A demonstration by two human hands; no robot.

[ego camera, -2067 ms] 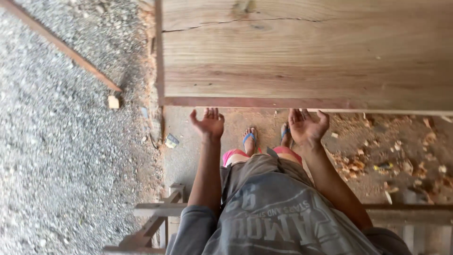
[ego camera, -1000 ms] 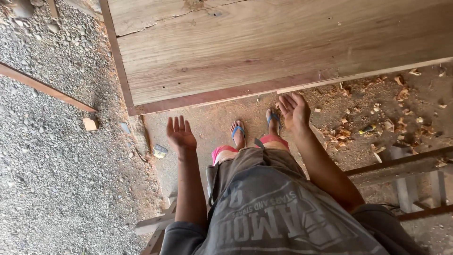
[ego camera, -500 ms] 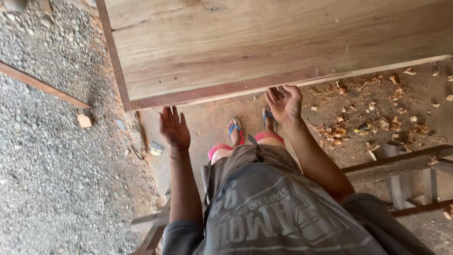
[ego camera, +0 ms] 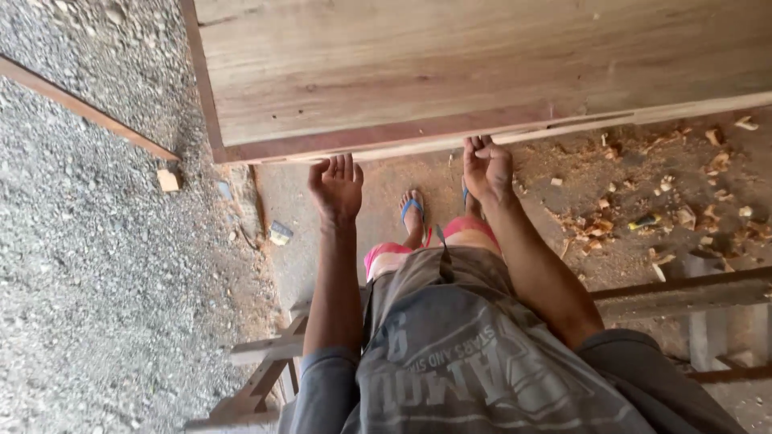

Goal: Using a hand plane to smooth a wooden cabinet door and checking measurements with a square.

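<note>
A wide wooden panel [ego camera: 450,64] fills the upper part of the head view, its pale grained face turned up and its near edge, trimmed with a darker reddish strip, running slightly upward to the right across the picture above the person's hands. Left of it lies a stretch of grey gravel [ego camera: 88,265], crossed by a thin wooden batten [ego camera: 80,104] that slants down toward a small wooden block [ego camera: 168,179]. Under the panel's edge the ground is bare dirt, strewn on the right with wood chips [ego camera: 643,217]. Along the bottom runs a wooden frame [ego camera: 265,370] of rails, one long rail reaching off to the right. The person stands over it in a grey printed shirt, with blue sandals [ego camera: 412,210] on the feet. The right hand [ego camera: 486,167] is raised to the panel's near edge with its fingers curled at the underside of the trim; it seems to be gripping the edge, though the contact itself is too dark to be sure of. The left hand [ego camera: 336,185] hangs just below the same edge, palm up and fingers spread, holding nothing and apparently just short of the wood. A small pale scrap [ego camera: 280,233] lies on the dirt left of that hand.
</note>
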